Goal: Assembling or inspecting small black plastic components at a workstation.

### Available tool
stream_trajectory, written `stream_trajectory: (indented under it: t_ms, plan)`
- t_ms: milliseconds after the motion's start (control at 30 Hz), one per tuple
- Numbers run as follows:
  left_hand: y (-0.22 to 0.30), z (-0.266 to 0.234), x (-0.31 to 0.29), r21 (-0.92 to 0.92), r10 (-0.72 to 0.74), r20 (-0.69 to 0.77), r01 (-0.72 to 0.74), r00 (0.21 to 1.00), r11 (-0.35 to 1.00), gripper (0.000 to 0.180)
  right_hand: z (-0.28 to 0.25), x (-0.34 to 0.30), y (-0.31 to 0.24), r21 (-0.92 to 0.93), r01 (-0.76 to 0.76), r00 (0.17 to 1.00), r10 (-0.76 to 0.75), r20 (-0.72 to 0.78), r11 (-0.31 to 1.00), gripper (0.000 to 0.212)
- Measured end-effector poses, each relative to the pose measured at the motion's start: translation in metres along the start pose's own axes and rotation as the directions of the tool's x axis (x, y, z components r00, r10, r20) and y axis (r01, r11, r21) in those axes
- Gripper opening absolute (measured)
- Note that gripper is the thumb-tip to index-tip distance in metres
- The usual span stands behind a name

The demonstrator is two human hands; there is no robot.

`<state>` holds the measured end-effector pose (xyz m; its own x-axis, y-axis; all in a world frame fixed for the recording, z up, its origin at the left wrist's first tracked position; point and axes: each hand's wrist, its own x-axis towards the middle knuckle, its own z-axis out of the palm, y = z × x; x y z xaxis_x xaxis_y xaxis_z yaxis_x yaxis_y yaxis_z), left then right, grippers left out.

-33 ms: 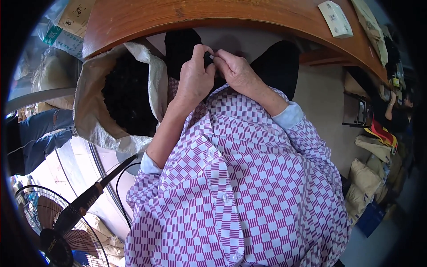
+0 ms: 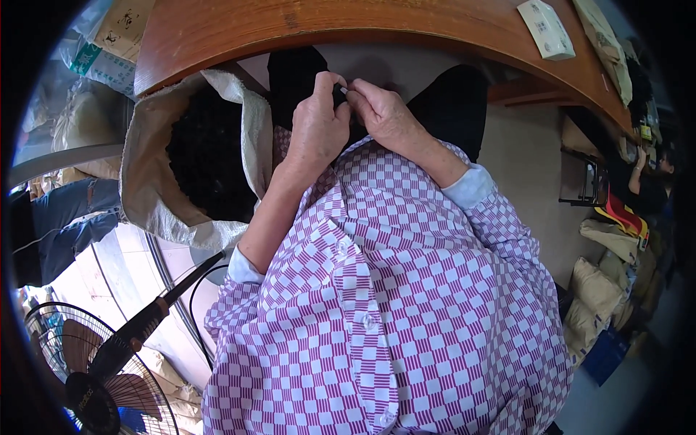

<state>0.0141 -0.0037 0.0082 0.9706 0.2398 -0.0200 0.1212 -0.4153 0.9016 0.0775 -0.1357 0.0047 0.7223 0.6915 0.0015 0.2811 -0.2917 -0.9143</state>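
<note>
Over my lap, just below the table edge, my two hands meet at a small dark piece with a pale tip (image 2: 344, 90). My left hand (image 2: 317, 127) is closed, its thumb and curled forefinger around the piece. From the other side my right hand (image 2: 391, 119) pinches at it with thumb and fingertips, which partly hide it. The piece is too small for me to tell its kind. Beside my left forearm stands an open white woven sack (image 2: 254, 141), filled with many small black pieces (image 2: 206, 156).
A wooden table (image 2: 326, 18) curves across the front, with a white box (image 2: 547, 30) on its right part. At lower left stands a black fan (image 2: 94, 395). Another person's jeans-clad legs (image 2: 72, 214) are at the left; tan sacks (image 2: 591, 297) lie at the right.
</note>
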Motion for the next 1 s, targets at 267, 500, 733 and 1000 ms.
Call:
stream_trajectory:
  t_ms: [267,500,733,1000]
  plan:
    - [0.024,0.005,0.003,0.046,0.06,-0.115,-0.055,0.992,0.997,0.019,-0.003,-0.002,0.006,0.234,0.044,0.997,-0.027,-0.078,0.971,0.021]
    - [0.029,-0.01,0.004,-0.813,-0.108,0.112,0.153,0.988,0.561,0.024,-0.019,-0.012,0.003,0.648,-0.152,0.984,0.173,0.033,0.746,0.022]
    - [0.026,-0.008,0.003,-0.829,-0.112,0.216,0.243,0.97,0.504,0.034,-0.027,-0.012,0.002,0.751,-0.029,0.998,0.061,-0.015,0.66,0.018]
    - [0.023,-0.013,-0.004,-0.813,0.149,0.497,0.399,0.855,0.423,0.033,-0.034,-0.014,0.003,0.806,-0.218,0.967,0.01,0.254,0.551,0.039]
